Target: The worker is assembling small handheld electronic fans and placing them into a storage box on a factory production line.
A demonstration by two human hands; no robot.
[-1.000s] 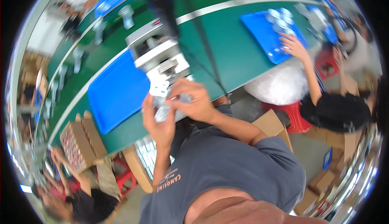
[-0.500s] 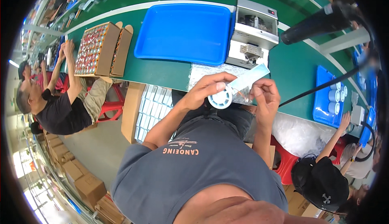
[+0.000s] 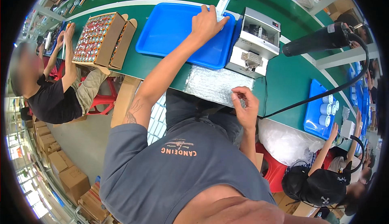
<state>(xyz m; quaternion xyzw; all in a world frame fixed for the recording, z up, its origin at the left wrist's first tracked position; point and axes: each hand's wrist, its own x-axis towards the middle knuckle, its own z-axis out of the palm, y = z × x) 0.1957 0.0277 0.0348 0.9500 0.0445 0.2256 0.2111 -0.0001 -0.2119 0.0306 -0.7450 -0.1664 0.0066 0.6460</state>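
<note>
My left hand (image 3: 207,23) is stretched over the far right corner of the blue tray (image 3: 158,42). Its fingers are around a white handheld-fan part (image 3: 222,4). The flat pale handle sticks out beyond the fingers, while the rest is mostly hidden under the hand. My right hand (image 3: 246,106) hovers by the table's front edge, next to the silvery bubble-wrap sheet (image 3: 214,84). Its fingers are loosely curled and apart from the thumb, with nothing visible in them.
Right of the tray stands a small metal machine (image 3: 255,42). A black tube-shaped tool (image 3: 316,40) with a hose juts in at the right. Left is a carton (image 3: 99,40) of small round parts. Co-workers sit on both sides; a blue tray (image 3: 314,118) holds white cylinders.
My left hand has carried the fan part from in front of my body up and away to the tray's far corner. My right hand has let go and dropped slightly nearer.
</note>
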